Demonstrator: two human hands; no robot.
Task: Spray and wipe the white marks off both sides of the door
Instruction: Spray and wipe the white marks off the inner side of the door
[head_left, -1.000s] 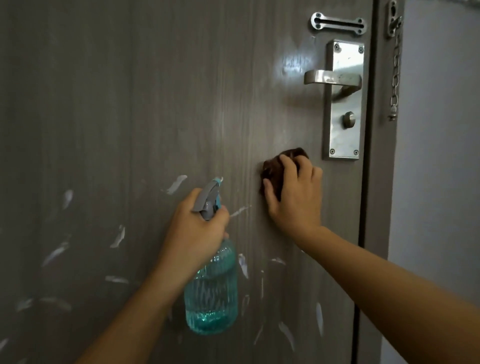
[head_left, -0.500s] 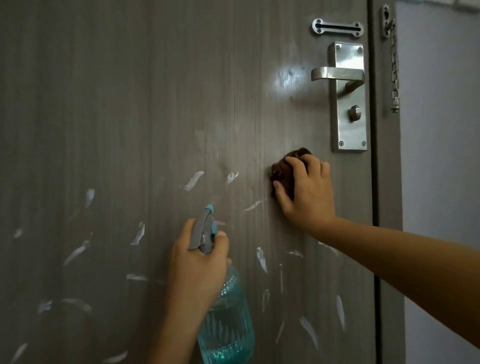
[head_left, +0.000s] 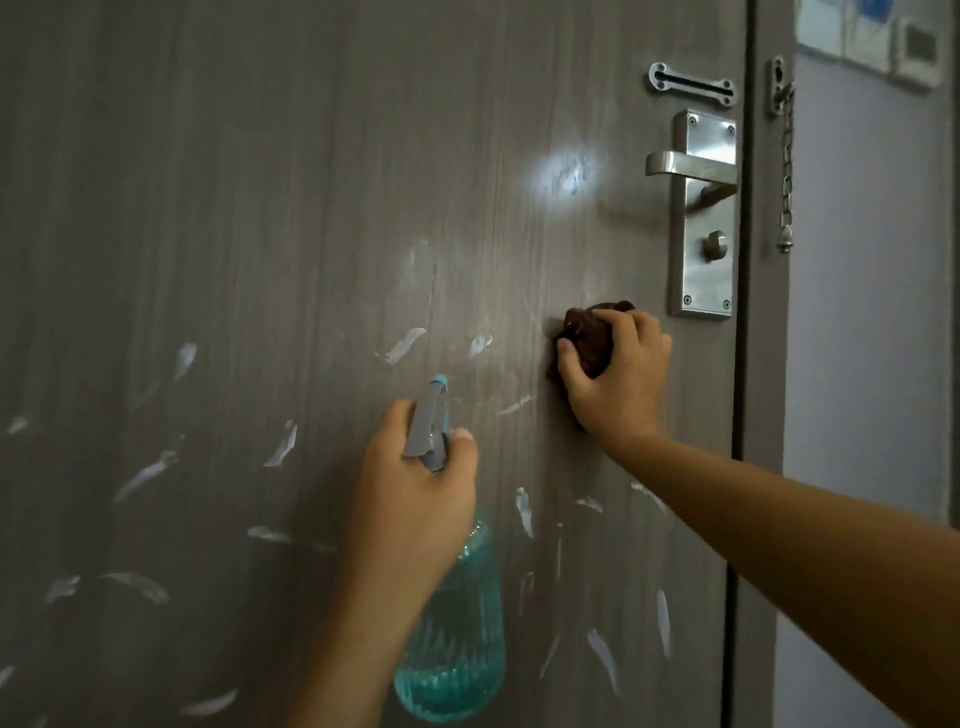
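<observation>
A ribbed teal spray bottle is gripped at its neck by the left hand; a dark cloth is clutched and pressed to the grey door by the right hand, below the lever handle. White marks streak the lower door; the bottle's nozzle is partly hidden

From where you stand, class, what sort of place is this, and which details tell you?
Probably the entrance of a flat or hotel room, seen from inside. The wood-grain door carries a lever handle with a thumb-turn lock, and a security chain hangs from the frame beside a plain wall.
</observation>
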